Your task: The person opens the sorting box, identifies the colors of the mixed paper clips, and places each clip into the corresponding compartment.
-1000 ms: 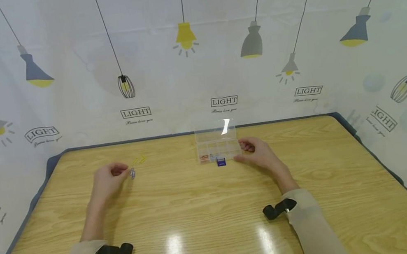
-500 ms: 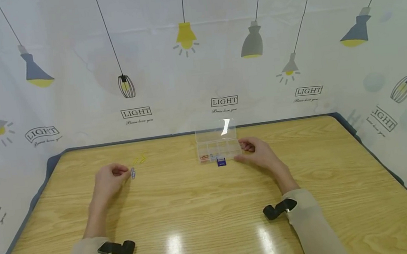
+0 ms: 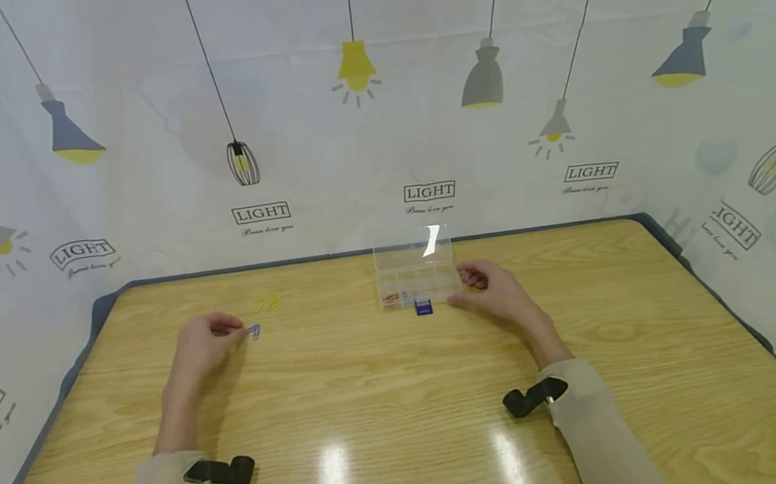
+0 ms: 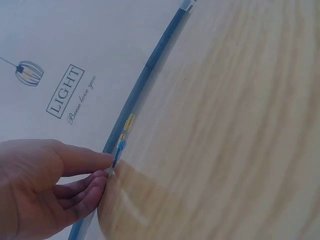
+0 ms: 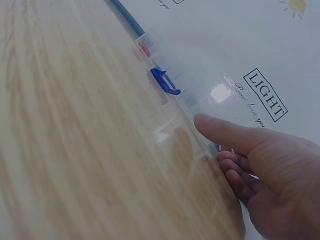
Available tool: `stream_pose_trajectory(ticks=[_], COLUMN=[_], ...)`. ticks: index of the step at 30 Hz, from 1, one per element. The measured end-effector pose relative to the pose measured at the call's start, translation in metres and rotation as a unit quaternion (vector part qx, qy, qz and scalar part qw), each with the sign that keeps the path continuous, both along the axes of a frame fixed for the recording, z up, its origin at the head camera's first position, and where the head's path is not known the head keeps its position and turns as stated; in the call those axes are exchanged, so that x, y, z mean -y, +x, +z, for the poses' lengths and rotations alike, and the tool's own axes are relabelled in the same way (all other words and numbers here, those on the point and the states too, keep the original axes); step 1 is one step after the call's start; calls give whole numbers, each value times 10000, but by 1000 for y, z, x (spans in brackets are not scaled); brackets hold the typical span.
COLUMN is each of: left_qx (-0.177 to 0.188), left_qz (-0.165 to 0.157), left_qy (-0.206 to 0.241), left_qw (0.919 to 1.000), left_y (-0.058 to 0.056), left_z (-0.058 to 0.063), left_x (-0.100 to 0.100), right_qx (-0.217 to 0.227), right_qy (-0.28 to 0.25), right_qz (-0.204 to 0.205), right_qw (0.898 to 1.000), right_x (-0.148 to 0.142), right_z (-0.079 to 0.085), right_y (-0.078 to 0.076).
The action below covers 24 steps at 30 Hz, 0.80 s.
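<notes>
Between thumb and fingertips my left hand [image 3: 207,344] pinches blue paper clips [image 3: 255,332], which stick out to the right in a V shape. Just beyond them a few yellow paper clips [image 3: 273,300] lie on the table. My right hand [image 3: 496,290] holds the right end of a clear divided plastic box [image 3: 437,275], thumb at the front corner, other fingers curled at its side. The box's clear lid [image 3: 400,255] stands raised at the back. Its blue latch [image 5: 165,81] hangs at the front. Red paper clips [image 3: 391,299] and blue ones [image 3: 408,297] sit in separate front compartments.
The wooden table [image 3: 368,386] ends at a dark blue edge [image 3: 319,258] against a wall covering printed with lamps. A black wrist camera [image 3: 221,473] is strapped on the left sleeve, another [image 3: 535,397] on the right.
The blue clips at my left fingertips have turned from lying nearly together to spread in a V. My right hand and the box stay in place.
</notes>
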State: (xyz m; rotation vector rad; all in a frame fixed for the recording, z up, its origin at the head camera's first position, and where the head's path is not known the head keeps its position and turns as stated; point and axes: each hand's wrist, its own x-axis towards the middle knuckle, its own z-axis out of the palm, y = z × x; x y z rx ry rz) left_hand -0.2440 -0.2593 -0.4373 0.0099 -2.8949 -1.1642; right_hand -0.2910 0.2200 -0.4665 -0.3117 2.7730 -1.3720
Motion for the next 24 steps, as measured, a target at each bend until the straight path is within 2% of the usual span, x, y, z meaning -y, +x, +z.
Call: stream_pose_trajectory(ticks=[6,13,24], left_qx=[156,158,-138], left_qz=[-89,-107,-224], left_qy=[-70,-134,-72], left_qw=[9998,9997,9996], left_y=[-1,1,2], left_z=[0,1,4], left_x=[1,0,-8], right_qx=[-1,-37,-45], right_qy=[-28,-17,30], right_qz=[-22,14,23], right_qw=[10000,10000,10000], right_x=[0,0,1], right_z=[1,1,1], right_y=[1,0,0])
